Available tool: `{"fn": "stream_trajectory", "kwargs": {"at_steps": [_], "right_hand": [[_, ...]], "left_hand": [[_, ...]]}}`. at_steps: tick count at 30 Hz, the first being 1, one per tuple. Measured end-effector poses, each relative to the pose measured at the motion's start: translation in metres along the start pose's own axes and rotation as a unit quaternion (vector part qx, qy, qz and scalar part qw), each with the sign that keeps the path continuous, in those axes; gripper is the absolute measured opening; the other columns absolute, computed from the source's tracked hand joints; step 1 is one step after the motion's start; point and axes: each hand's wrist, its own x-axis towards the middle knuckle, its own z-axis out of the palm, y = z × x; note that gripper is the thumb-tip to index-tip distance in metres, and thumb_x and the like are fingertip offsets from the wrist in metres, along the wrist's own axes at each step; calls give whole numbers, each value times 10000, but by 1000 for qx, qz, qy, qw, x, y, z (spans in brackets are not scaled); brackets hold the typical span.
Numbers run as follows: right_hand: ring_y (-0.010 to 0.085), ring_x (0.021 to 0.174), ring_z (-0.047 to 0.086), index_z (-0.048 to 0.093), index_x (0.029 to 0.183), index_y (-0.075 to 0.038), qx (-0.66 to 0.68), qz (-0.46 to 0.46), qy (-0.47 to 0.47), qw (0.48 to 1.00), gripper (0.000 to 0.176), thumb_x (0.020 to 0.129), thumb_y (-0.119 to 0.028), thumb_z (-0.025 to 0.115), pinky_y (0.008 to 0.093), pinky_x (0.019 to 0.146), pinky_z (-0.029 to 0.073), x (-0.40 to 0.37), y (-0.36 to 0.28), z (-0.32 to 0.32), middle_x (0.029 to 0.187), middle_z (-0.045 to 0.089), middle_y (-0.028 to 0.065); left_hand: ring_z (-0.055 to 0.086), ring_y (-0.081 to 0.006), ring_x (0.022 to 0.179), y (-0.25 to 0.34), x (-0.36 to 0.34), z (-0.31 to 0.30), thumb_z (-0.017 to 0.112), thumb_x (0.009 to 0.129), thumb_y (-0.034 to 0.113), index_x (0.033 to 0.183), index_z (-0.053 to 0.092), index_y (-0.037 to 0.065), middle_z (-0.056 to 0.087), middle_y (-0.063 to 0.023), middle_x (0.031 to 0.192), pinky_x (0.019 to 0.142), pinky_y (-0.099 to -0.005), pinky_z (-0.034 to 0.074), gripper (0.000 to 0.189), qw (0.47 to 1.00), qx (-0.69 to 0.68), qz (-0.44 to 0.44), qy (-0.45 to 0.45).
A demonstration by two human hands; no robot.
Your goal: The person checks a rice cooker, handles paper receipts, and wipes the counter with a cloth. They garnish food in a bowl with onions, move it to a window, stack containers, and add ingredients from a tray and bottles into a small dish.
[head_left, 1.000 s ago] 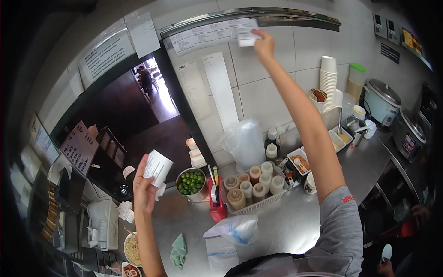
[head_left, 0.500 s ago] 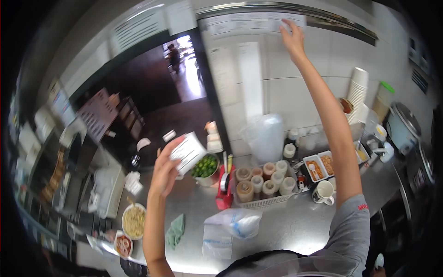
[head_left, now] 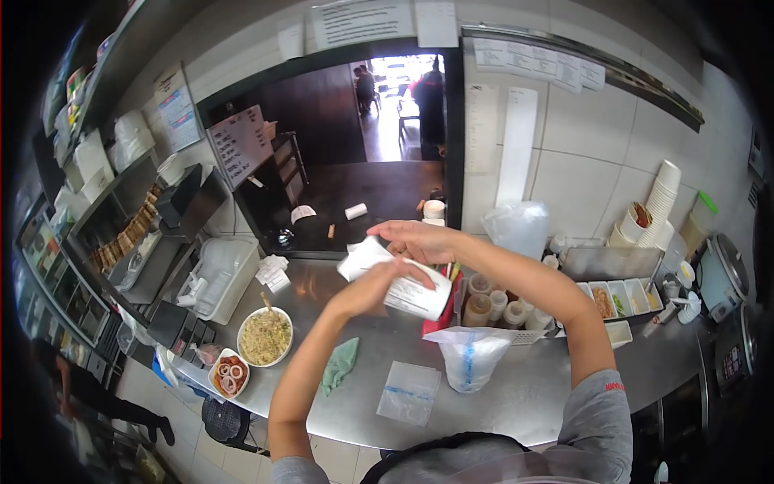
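Several printed paper slips (head_left: 419, 300), curled and overlapping, are in my hands above the counter. My left hand (head_left: 372, 289) is closed on them, with its thumb and fingers across the printed paper. My right hand (head_left: 419, 240) reaches in from the right and is bent over the upper edge of the slips, its fingertips partly hidden by the paper. Behind the slips, only part of a red tape dispenser (head_left: 453, 302) shows. To the right of it is a basket of capped bottles (head_left: 500, 310), partly covered by my right forearm.
A bowl of fried rice (head_left: 264, 337) and a smaller bowl with onion rings (head_left: 229, 377) stand at the left. Nearer are a green cloth (head_left: 341, 365), a flat plastic bag (head_left: 409, 393) and a standing plastic bag (head_left: 469, 359). Paper slips (head_left: 536, 63) hang from the wall rail.
My right hand has come down from the wall rail to the slips in my left hand. The left hand has moved rightward, and the view has turned left. The standing bag now looks more upright.
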Motion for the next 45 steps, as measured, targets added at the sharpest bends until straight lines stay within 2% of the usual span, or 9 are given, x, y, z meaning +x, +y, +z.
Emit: {"fn": "stream_trajectory", "kwargs": {"at_steps": [5, 13, 16, 21, 29, 34, 36, 39, 45], "right_hand": [[131, 863, 594, 467, 1155, -109, 63, -36, 43, 996, 346, 834, -89, 595, 301, 697, 514, 20, 7, 32, 968, 592, 57], [139, 794, 577, 460, 1167, -103, 128, -178, 56, 974, 369, 819, -43, 567, 284, 659, 502, 45, 0, 46, 920, 572, 56], [135, 709, 523, 433, 1190, -132, 297, -151, -98, 938, 357, 851, -132, 547, 310, 648, 507, 42, 0, 52, 832, 483, 44], [142, 675, 485, 439, 1229, -148, 383, -114, -194, 896, 367, 892, -283, 495, 336, 657, 499, 38, 16, 64, 825, 462, 69], [133, 610, 435, 436, 1186, -89, 417, -99, -242, 870, 298, 896, -155, 419, 372, 702, 515, 28, 15, 64, 858, 435, 76], [146, 847, 564, 313, 1237, -144, 126, -122, -47, 983, 528, 782, 19, 526, 312, 718, 483, 12, 7, 65, 1022, 491, 81], [133, 870, 544, 329, 1185, -114, 11, -144, -1, 990, 503, 763, 66, 536, 270, 776, 441, 14, 11, 53, 975, 498, 63], [118, 897, 505, 383, 1018, -59, -313, -226, 21, 922, 339, 748, 73, 542, 252, 812, 402, 18, 15, 26, 913, 489, 28], [110, 900, 544, 598, 961, -16, -253, -109, 91, 957, 145, 836, -27, 525, 245, 810, 415, 18, 15, 34, 951, 573, 29]], "left_hand": [[531, -126, 842, -13, -27, 0, 376, 945, 353, 929, 662, 56, 622, -57, 900, 789, -275, 411, 412, 998, 69, 1, -10], [587, -153, 862, -65, -57, -11, 527, 889, 263, 1040, 638, 70, 631, -70, 939, 759, -303, 456, 269, 988, 151, -12, -4], [588, -166, 866, -74, -60, -11, 509, 902, 254, 1160, 557, 51, 614, -65, 1007, 760, -303, 461, 331, 981, -66, -46, 175], [494, -178, 1082, -54, -46, -31, 159, 902, 587, 1218, 426, 57, 556, -76, 1077, 921, -346, 388, 672, 903, -362, 56, 223], [579, -119, 856, -39, -25, -33, 494, 904, 300, 1098, 551, -3, 586, -84, 1053, 781, -272, 455, 364, 834, -419, 111, 342], [562, -157, 952, -42, -29, -33, 577, 823, 79, 1053, 603, -6, 623, -83, 999, 805, -294, 436, 247, 827, -202, 175, 495], [562, -225, 979, -43, -39, -32, 634, 715, 60, 1036, 622, 17, 622, -115, 999, 841, -314, 423, 324, 761, 175, 274, 561], [546, -284, 1018, -38, -47, -22, 648, 629, 72, 1027, 641, 36, 617, -146, 1008, 858, -347, 422, 400, 694, 213, 247, 642], [517, -311, 1060, -43, -47, -17, 591, 699, 64, 1038, 633, 22, 617, -135, 1030, 888, -393, 395, 344, 641, 307, 223, 667]]}}
